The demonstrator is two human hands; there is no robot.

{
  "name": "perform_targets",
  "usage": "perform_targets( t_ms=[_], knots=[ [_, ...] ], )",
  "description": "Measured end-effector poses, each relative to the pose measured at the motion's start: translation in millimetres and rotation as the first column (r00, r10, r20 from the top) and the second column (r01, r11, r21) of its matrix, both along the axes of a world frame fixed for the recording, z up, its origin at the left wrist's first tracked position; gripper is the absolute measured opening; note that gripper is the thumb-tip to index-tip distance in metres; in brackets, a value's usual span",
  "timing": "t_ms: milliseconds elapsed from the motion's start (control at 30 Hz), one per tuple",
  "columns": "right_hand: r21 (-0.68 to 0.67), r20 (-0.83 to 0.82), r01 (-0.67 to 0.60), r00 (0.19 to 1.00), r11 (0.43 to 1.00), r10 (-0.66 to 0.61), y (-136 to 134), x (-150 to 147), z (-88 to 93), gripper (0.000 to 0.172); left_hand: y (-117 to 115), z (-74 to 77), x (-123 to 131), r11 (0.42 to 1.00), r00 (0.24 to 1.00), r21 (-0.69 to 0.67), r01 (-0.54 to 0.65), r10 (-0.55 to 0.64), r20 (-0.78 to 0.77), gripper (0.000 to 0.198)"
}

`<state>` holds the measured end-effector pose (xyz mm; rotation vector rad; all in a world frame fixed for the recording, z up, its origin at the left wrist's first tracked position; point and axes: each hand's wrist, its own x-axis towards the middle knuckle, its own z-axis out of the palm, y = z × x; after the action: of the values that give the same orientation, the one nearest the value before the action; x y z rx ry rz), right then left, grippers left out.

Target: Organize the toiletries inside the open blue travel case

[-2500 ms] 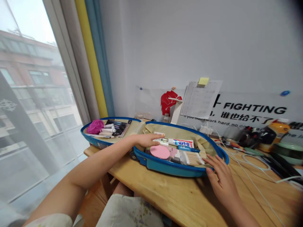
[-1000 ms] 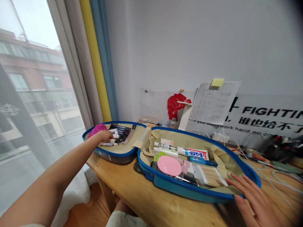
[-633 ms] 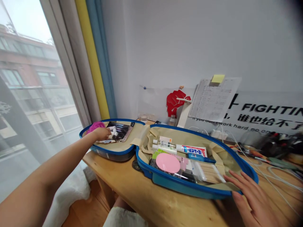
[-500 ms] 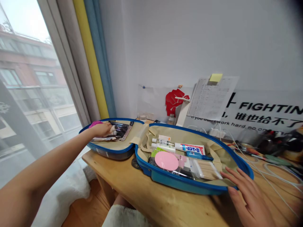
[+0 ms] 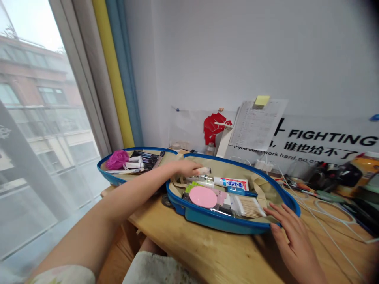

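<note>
My left hand [image 5: 188,168] is closed around a small whitish tube [image 5: 203,170] with a dark end, above the right half of an open blue case [image 5: 227,225]. Under it lie a toothpaste box [image 5: 231,183], a blue tube [image 5: 241,191], a pink oval pad [image 5: 203,197] and a bag of cotton swabs [image 5: 250,206]. My right hand [image 5: 291,232] rests with fingers spread at the case's right front rim, holding nothing. The case's left half holds a purple bath puff [image 5: 117,159], white tubes [image 5: 134,163] and a pack of dark brushes [image 5: 149,157].
The case stands on a wooden table [image 5: 213,252]. White cables [image 5: 334,211] and assorted bottles and pens lie to the right. Papers [image 5: 254,124] and a printed banner [image 5: 325,138] hang on the wall. Curtains [image 5: 118,79] and a window are at left.
My left hand has moved right, from the case's left half to over the right half, carrying the small tube. My right hand stays at the rim. The view has shifted slightly.
</note>
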<state>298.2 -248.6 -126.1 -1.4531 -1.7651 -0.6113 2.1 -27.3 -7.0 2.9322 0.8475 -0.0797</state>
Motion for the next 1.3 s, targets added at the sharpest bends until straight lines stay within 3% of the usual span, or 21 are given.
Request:
perform_targets(
  t_ms=[100,200,400,567,933,1100,1200,1300],
  knots=[
    [-0.030,-0.032,0.005,0.999,1.000,-0.006,0.1,0.7,-1.4,0.037,8.6,-19.2,17.3,0.998,0.994,-0.046,-0.049,0.044,-0.099,0.041],
    [-0.035,-0.044,0.004,0.999,0.999,-0.005,-0.3,1.0,-2.2,0.036,14.4,-31.4,21.4,0.993,0.994,-0.096,-0.075,0.066,-0.088,0.040],
    [0.009,0.002,-0.006,1.000,1.000,0.005,-0.9,-2.3,0.5,0.032,17.4,-40.0,16.3,0.984,0.995,-0.153,-0.094,0.087,-0.051,0.040],
    [-0.010,-0.052,-0.001,0.999,1.000,0.001,0.0,-2.1,-1.6,0.035,16.8,-43.1,16.0,0.967,0.994,-0.228,-0.112,0.109,-0.028,0.036],
    [-0.040,-0.075,0.002,0.997,0.999,-0.005,-0.2,-1.3,-0.2,0.039,13.0,-39.5,17.3,0.953,0.979,-0.237,-0.187,0.201,0.036,0.037],
    [-0.052,-0.092,0.005,0.996,0.999,-0.010,-0.2,-0.5,-0.7,0.041,10.0,-35.9,18.6,0.964,0.958,-0.158,-0.213,0.238,0.158,0.038],
    [-0.058,-0.083,0.000,0.997,0.998,-0.004,-0.5,0.2,-1.0,0.040,18.0,-25.1,13.0,0.960,0.868,-0.013,-0.280,0.259,0.424,0.042],
    [-0.043,-0.068,-0.003,0.998,0.999,0.000,-0.2,0.8,-1.7,0.038,39.5,-7.9,-14.7,0.881,0.764,0.113,-0.459,0.327,0.556,0.042]
  ],
)
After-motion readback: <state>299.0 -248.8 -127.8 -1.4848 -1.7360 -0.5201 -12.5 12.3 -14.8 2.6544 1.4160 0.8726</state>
